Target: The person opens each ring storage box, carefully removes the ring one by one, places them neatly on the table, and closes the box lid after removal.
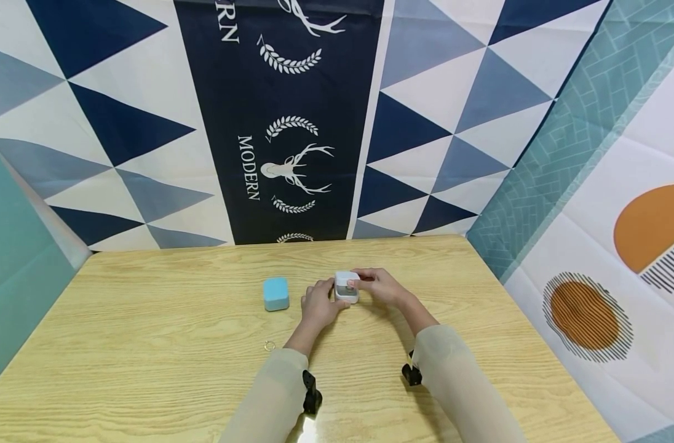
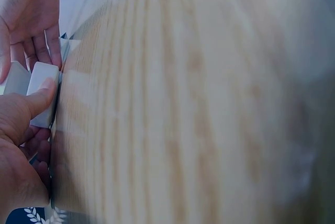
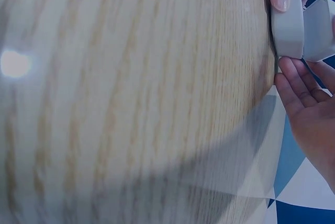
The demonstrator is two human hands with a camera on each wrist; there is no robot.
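A small white jewelry box (image 1: 347, 295) stands on the table between my hands, its lid tilted up from the base and a grey inside showing. My left hand (image 1: 318, 304) grips the base from the left; in the left wrist view its thumb (image 2: 42, 98) presses on the base's near side. From the right, my right hand (image 1: 382, 287) pinches the lid (image 3: 319, 30), with the thumb at its front. The right wrist view shows the other fingers of this hand stretched beside the base (image 3: 287, 28).
A light blue rounded box (image 1: 276, 294) sits to the left of my left hand. Closer to me lies a small gold ring (image 1: 269, 346) on the wooden table (image 1: 149, 344). Patterned cloth (image 1: 425, 123) hangs behind the table's back edge and along its sides.
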